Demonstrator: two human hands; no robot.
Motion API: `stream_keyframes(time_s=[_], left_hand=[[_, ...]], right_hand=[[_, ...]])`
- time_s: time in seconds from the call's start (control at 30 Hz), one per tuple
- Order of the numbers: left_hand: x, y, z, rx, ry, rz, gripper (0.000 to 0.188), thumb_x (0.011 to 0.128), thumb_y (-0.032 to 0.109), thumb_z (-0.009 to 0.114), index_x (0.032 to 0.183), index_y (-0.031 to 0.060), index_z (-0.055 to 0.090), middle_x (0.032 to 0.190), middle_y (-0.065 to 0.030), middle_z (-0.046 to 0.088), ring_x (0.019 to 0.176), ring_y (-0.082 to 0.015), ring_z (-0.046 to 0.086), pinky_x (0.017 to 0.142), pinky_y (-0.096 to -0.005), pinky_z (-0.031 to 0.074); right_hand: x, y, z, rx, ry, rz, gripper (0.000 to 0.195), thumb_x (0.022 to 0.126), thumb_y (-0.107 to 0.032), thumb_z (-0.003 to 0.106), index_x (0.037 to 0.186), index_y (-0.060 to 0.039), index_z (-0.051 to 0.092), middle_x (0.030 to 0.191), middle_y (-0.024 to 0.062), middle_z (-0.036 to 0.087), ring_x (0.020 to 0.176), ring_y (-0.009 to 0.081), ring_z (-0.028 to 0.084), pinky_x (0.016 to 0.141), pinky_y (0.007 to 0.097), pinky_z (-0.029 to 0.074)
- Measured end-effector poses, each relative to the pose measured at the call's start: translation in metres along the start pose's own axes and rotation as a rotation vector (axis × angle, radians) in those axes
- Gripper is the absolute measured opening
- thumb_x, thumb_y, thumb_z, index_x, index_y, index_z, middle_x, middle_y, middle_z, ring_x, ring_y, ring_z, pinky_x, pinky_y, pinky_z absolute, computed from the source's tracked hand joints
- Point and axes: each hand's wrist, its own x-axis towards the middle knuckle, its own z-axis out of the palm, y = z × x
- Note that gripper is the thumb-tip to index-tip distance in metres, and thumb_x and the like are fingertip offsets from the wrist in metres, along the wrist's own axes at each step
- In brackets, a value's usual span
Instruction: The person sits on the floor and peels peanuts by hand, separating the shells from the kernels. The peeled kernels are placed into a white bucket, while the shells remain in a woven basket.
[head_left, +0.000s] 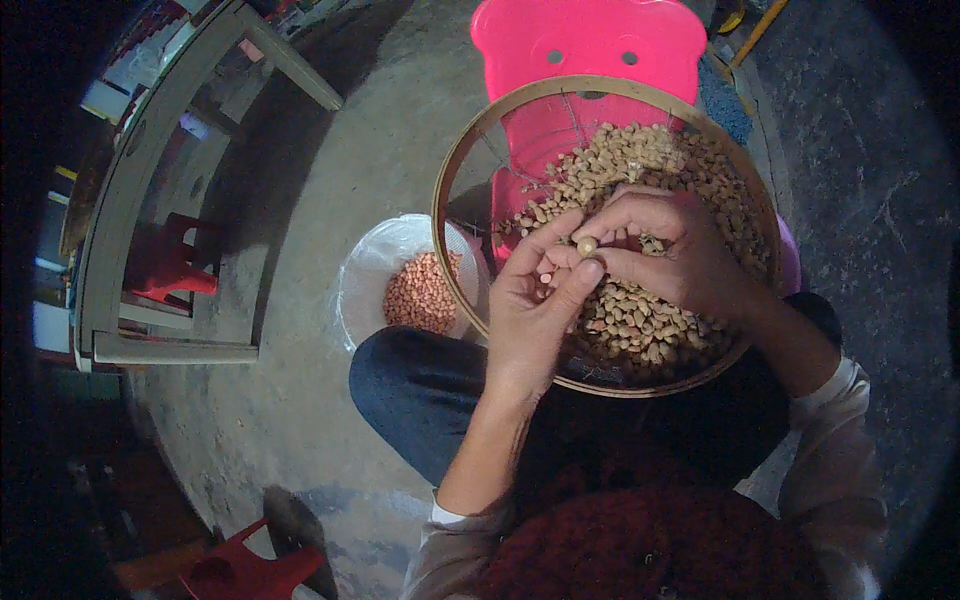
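Observation:
A round sieve with a wooden rim (448, 172) rests over my lap and against a pink plastic chair (592, 30). Unshelled peanuts (637, 154) are heaped on its mesh. Above them my left hand (541, 292) and my right hand (660, 240) meet, pinching one peanut pod (586, 245) between their fingertips. A few shelled peanuts (545, 278) lie in the curled fingers of my left hand. Some pods show beneath my right hand; whether it holds them I cannot tell. Left of the sieve, a white mesh-like container (360, 281) holds shelled pinkish peanuts (420, 296).
My knees in dark trousers (412, 382) are under the sieve's near side. A wooden frame (176, 352) stands at the left, with a red plastic stool (176, 274) behind it. Another red stool (255, 570) is at the lower left. Something purple (789, 255) shows beyond the sieve's right rim.

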Motion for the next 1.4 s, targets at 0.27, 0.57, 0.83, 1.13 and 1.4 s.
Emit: stream_keyframes(time_s=[0.27, 0.57, 0.83, 1.13, 1.4], left_hand=[[-0.003, -0.01, 0.002, 0.227, 0.008, 0.233, 0.034, 0.084, 0.008, 0.062, 0.116, 0.0016, 0.055, 0.092, 0.0025, 0.057, 0.079, -0.0022, 0.048, 0.07, -0.0152, 0.039], [-0.001, -0.014, 0.003, 0.263, 0.043, 0.23, 0.027, 0.087, 0.013, 0.059, 0.112, 0.002, 0.057, 0.082, 0.0047, 0.055, 0.068, 0.0001, 0.043, 0.059, -0.0131, 0.034], [0.001, -0.005, 0.001, -0.169, -0.063, -0.028, 0.03, 0.093, 0.021, 0.048, 0.117, 0.004, 0.052, 0.075, 0.0008, 0.054, 0.045, -0.0006, 0.032, 0.039, -0.0153, 0.023], [0.001, -0.006, 0.004, -0.148, -0.062, -0.031, 0.03, 0.093, 0.018, 0.048, 0.12, 0.0042, 0.051, 0.077, 0.0018, 0.055, 0.045, 0.0, 0.031, 0.039, -0.0148, 0.022], [-0.002, -0.006, 0.006, 0.195, -0.108, 0.269, 0.046, 0.083, 0.006, 0.062, 0.127, 0.0028, 0.047, 0.097, -0.0009, 0.057, 0.08, -0.0045, 0.053, 0.069, -0.0174, 0.043]], right_hand=[[-0.004, -0.004, 0.004, -0.022, 0.014, -0.113, 0.016, 0.074, -0.003, 0.065, 0.09, -0.0016, 0.062, 0.078, 0.0083, 0.062, 0.07, 0.0161, 0.061, 0.062, 0.0265, 0.047], [-0.006, -0.003, 0.009, 0.104, 0.04, -0.035, 0.01, 0.077, -0.001, 0.063, 0.086, -0.0007, 0.061, 0.077, 0.0091, 0.062, 0.071, 0.0149, 0.062, 0.063, 0.0267, 0.047], [-0.002, -0.001, 0.007, 0.225, -0.033, 0.064, 0.014, 0.079, -0.007, 0.064, 0.09, 0.0014, 0.062, 0.081, 0.0064, 0.064, 0.076, 0.0084, 0.058, 0.068, 0.0237, 0.046], [-0.003, 0.006, 0.007, 0.496, -0.162, 0.132, 0.017, 0.076, -0.005, 0.066, 0.091, -0.0004, 0.059, 0.088, 0.0036, 0.062, 0.069, 0.0065, 0.049, 0.061, 0.0232, 0.042], [-0.006, -0.003, 0.003, 0.038, -0.079, -0.052, 0.015, 0.074, 0.0, 0.062, 0.089, -0.0015, 0.059, 0.078, 0.006, 0.061, 0.073, 0.0121, 0.059, 0.065, 0.0259, 0.046]])
